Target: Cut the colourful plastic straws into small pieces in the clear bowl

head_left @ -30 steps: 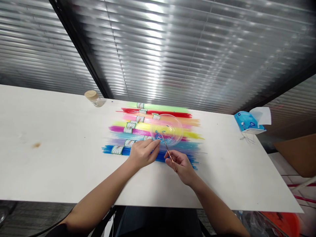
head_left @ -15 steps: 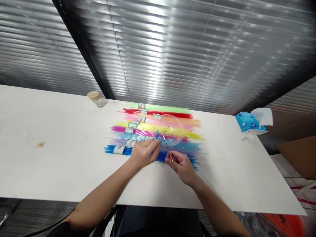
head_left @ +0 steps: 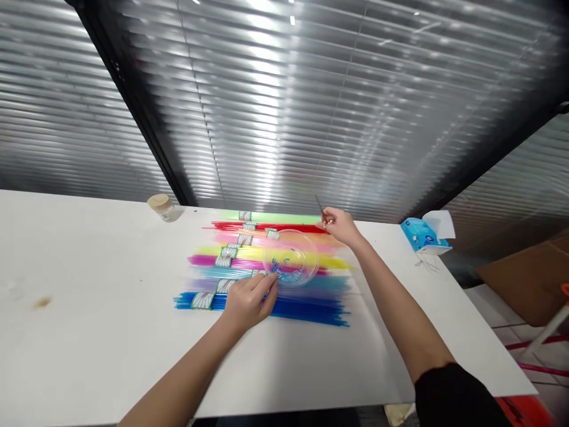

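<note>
My left hand point(head_left: 249, 301) is closed in a pinch at the near left rim of a clear round bowl point(head_left: 313, 270). A short bit of thin blue straw point(head_left: 278, 274) shows at its fingertips. Small cut blue pieces point(head_left: 276, 265) lie in the bowl. My right hand point(head_left: 341, 226) is raised at the far right of the bundles, closed around small scissors point(head_left: 320, 207) whose thin blades point up and away. Under the bowl lie banded bundles of thin coloured straws, with the dark blue bundle point(head_left: 306, 311) nearest me and the red bundle point(head_left: 293, 228) towards the back.
A jar with a wooden lid point(head_left: 160, 206) stands at the back left. At the right sits a blue tissue pack point(head_left: 422, 236) with a tissue sticking out. Window blinds point(head_left: 275, 107) rise behind the white table point(head_left: 106, 332). A cardboard box point(head_left: 528, 279) is beyond its right edge.
My right hand has moved away from the bowl, up and to the far right, carrying the scissors. My left hand stays pinched by the bowl's rim. The view has shifted slightly.
</note>
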`<state>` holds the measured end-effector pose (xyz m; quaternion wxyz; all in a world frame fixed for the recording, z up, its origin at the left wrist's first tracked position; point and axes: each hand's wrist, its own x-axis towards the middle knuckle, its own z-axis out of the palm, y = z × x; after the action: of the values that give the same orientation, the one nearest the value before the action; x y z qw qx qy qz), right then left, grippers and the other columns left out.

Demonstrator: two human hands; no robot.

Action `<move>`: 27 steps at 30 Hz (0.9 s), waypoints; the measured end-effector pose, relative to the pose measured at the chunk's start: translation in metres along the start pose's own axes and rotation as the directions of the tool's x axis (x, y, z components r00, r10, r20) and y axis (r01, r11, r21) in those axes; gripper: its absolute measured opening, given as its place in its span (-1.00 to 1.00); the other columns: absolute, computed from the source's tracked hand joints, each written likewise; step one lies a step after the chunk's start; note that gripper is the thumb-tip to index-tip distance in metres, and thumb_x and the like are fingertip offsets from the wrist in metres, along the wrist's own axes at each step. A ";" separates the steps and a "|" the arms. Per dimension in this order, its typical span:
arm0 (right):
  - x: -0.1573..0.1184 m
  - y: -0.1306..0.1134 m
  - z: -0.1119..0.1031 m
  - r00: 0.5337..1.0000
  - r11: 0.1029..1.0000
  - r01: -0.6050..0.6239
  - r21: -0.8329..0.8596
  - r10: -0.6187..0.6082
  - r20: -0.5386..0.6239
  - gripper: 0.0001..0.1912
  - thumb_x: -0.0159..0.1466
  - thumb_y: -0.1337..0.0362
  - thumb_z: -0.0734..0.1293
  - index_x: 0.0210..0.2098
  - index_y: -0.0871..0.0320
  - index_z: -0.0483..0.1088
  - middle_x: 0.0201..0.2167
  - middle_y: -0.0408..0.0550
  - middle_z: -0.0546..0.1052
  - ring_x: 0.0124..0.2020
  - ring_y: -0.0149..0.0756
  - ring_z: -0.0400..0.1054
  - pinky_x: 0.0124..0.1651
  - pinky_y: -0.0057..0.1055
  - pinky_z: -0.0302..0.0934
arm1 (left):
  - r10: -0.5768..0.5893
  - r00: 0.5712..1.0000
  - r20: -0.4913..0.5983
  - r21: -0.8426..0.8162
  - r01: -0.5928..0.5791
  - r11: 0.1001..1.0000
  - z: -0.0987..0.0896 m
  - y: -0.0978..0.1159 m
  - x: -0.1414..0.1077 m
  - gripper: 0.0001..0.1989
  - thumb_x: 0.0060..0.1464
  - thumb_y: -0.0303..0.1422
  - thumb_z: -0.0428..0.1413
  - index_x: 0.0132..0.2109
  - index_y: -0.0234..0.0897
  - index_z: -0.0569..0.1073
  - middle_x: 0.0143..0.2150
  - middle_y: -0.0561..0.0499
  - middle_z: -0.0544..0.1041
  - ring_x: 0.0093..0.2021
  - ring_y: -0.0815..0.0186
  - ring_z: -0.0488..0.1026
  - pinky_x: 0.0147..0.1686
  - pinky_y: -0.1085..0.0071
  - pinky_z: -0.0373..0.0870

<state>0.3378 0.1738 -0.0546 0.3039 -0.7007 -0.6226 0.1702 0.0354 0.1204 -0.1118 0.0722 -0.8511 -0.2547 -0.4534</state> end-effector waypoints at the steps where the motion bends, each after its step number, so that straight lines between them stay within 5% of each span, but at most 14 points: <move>1: 0.017 -0.001 0.005 1.000 0.999 0.000 -0.039 0.001 0.017 -0.82 0.14 0.26 0.44 -0.41 0.16 0.36 -0.50 -0.17 0.44 -0.44 -0.37 0.26 -0.35 -0.46 0.08 | 0.003 1.000 0.004 -0.003 -0.003 1.000 -0.001 0.000 0.000 -0.90 0.22 -0.48 0.07 -0.14 -0.29 0.48 -0.55 0.13 0.44 -0.61 0.46 0.32 -0.58 0.48 0.17; 6: 0.064 -0.008 0.039 0.990 0.977 -0.037 -0.209 0.064 0.128 -0.83 0.20 0.28 0.47 -0.36 0.23 0.42 -0.41 -0.11 0.50 -0.39 -0.37 0.34 -0.31 -0.45 0.20 | 0.010 1.000 0.010 -0.025 -0.010 1.000 -0.003 0.000 0.000 -0.87 0.21 -0.50 0.09 -0.10 -0.31 0.47 -0.53 0.12 0.45 -0.61 0.44 0.33 -0.58 0.46 0.19; 12: 0.078 -0.011 0.058 0.957 0.937 -0.097 -0.335 0.181 0.229 -0.82 0.38 0.22 0.37 -0.16 0.24 0.46 -0.22 -0.05 0.53 -0.25 -0.30 0.46 -0.18 -0.30 0.40 | 0.003 1.000 -0.008 -0.019 -0.003 1.000 -0.006 0.000 0.000 -0.86 0.20 -0.51 0.10 -0.10 -0.31 0.47 -0.53 0.12 0.44 -0.59 0.41 0.33 -0.55 0.44 0.22; 20: 0.076 -0.008 0.063 0.961 0.933 -0.071 -0.352 0.158 0.226 -0.81 0.39 0.24 0.35 -0.08 0.23 0.46 -0.13 -0.01 0.54 -0.18 -0.26 0.48 -0.12 -0.25 0.43 | -0.012 1.000 -0.021 0.010 0.012 1.000 -0.006 -0.001 0.000 -0.88 0.19 -0.51 0.11 -0.12 -0.30 0.48 -0.56 0.14 0.40 -0.60 0.43 0.30 -0.55 0.45 0.18; 27: 0.077 0.001 0.045 0.962 0.951 -0.028 -0.308 0.110 0.251 -0.82 0.39 0.24 0.36 -0.12 0.26 0.46 -0.21 -0.05 0.55 -0.24 -0.30 0.49 -0.16 -0.29 0.43 | -0.025 1.000 -0.014 -0.006 0.025 1.000 -0.006 -0.001 -0.002 -0.87 0.18 -0.51 0.12 -0.11 -0.29 0.47 -0.55 0.15 0.40 -0.60 0.43 0.28 -0.54 0.46 0.18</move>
<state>0.3238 0.2584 -0.0790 0.1012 -0.7312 -0.6512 0.1762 0.0298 0.1185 -0.1102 0.0659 -0.8448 -0.2634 -0.4611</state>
